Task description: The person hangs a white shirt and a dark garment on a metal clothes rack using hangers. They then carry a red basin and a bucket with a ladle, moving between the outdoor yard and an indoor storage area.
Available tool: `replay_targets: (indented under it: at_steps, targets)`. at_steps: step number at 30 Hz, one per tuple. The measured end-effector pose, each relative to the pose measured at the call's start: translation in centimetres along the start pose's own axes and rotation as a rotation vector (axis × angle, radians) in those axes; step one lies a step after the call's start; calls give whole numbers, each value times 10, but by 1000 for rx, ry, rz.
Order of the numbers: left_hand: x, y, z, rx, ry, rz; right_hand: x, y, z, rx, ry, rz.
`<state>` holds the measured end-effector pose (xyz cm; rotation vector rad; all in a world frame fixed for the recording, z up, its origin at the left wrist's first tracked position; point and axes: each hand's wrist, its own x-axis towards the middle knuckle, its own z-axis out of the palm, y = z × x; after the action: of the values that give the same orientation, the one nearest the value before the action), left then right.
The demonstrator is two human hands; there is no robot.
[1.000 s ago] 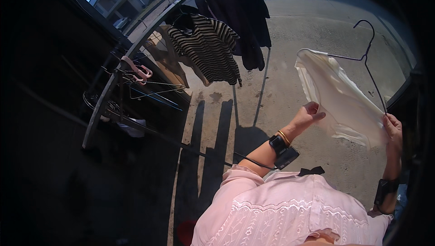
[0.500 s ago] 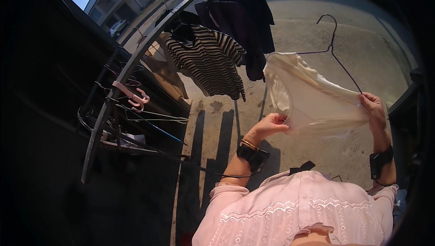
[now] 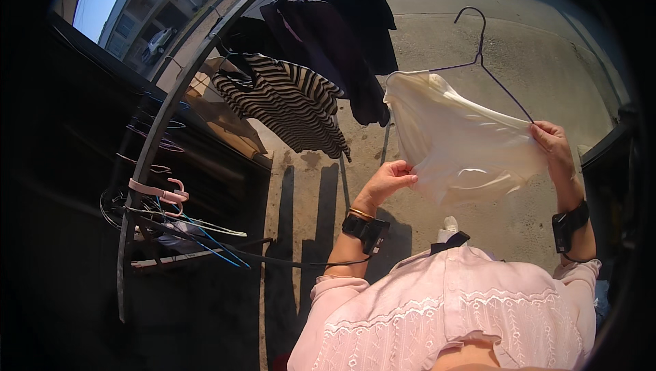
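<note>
A pair of cream underpants (image 3: 465,135) hangs spread in front of me on a thin dark purple hanger (image 3: 481,57). The hanger's hook points up and is free of any rail. My left hand (image 3: 391,181) pinches the lower left edge of the underpants between thumb and fingers. At the upper right corner, my right hand (image 3: 553,144) is closed on the waistband beside the end of the hanger. The hanger's left end goes into the other upper corner of the cloth.
On the left a metal rail (image 3: 174,98) slants away, carrying a striped top (image 3: 287,101) and dark garments (image 3: 335,22). Bare hangers and a pink hook (image 3: 160,193) hang nearer. A dark bar (image 3: 253,256) juts towards my left forearm. Concrete ground (image 3: 437,36) lies beyond.
The view has shifted, so the rail and its clothes sit further left and lower. The underpants' lower edge has swung, now showing a leg opening. Both hands keep their hold.
</note>
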<state>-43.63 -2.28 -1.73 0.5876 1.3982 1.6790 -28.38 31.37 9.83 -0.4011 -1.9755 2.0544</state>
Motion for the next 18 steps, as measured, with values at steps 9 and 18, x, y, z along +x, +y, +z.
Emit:
replay_targets:
  at_steps: [9, 18]
  targets:
    - [90, -15, -14, 53, 418, 140, 145, -6, -42, -115, -78, -126]
    - [85, -49, -45, -88, 704, -194, 351, 21, -12, -236, -207, -198]
